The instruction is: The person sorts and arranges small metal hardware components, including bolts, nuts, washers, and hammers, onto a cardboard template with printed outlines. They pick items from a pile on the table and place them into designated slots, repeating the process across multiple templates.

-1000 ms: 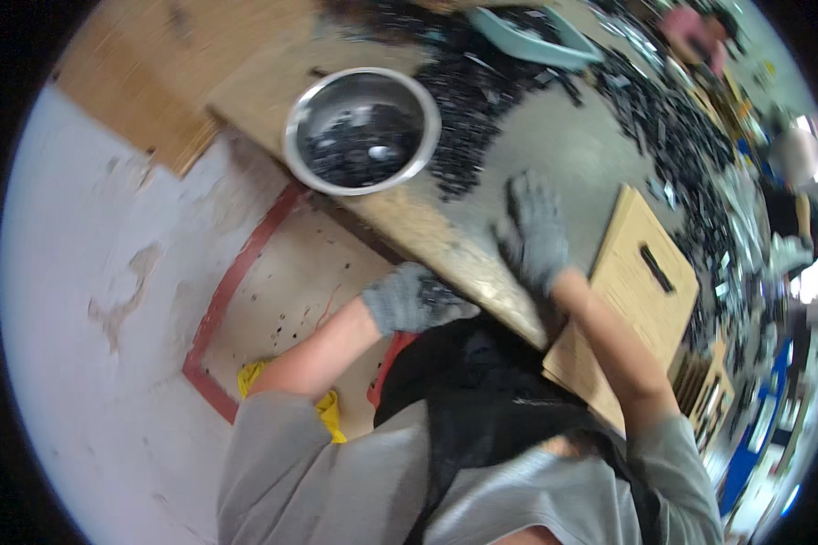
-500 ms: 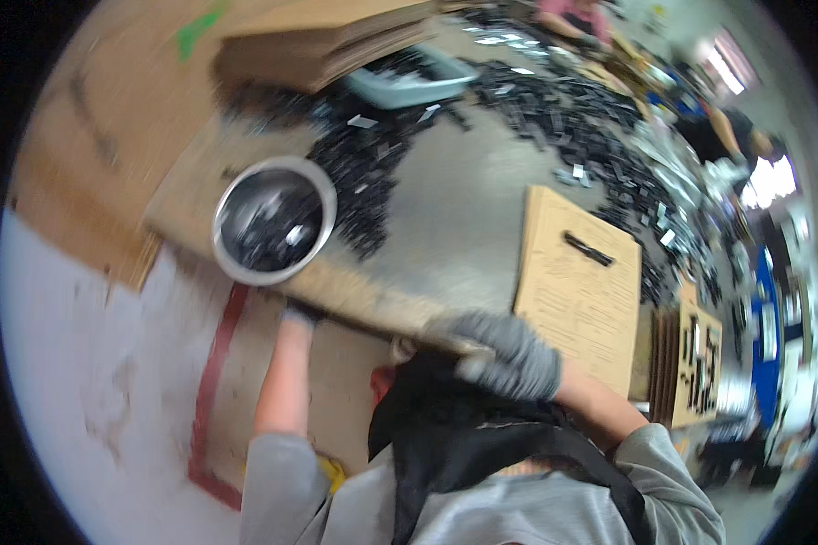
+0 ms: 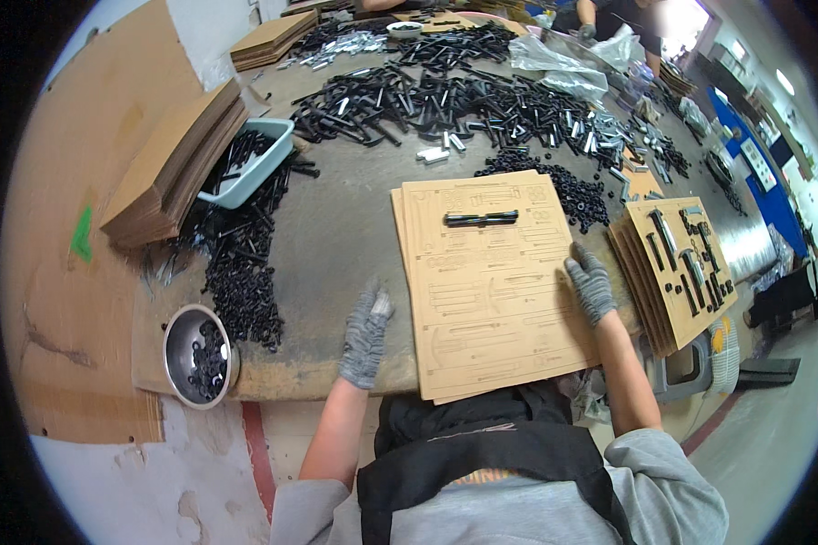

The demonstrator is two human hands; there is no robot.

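Note:
A stack of brown cardboard sheets (image 3: 495,309) with printed hardware outlines lies at the table's front edge. Near its top, black bolt-like rods (image 3: 482,219) lie end to end. My right hand (image 3: 592,283), in a grey knit glove, touches the sheets' right edge with fingers stretched out and apart. Just left of the sheets, my gloved left hand (image 3: 365,338) is over the tabletop, fingers extended, apart from the cardboard and holding nothing. A steel bowl (image 3: 178,350) of small black parts stands at the left front corner.
Heaps of black bolts (image 3: 418,100) spread across the far table, with black nuts (image 3: 577,193) nearer. At left are a light-blue tray (image 3: 262,177) and stacked cardboard (image 3: 168,182). Cardboard panels fitted with hardware (image 3: 677,272) stand at right. Other people work at the far side.
The view has turned and steadied. My left hand has come up from below the table edge to above it. My right hand has moved from the front edge to the sheets' right side.

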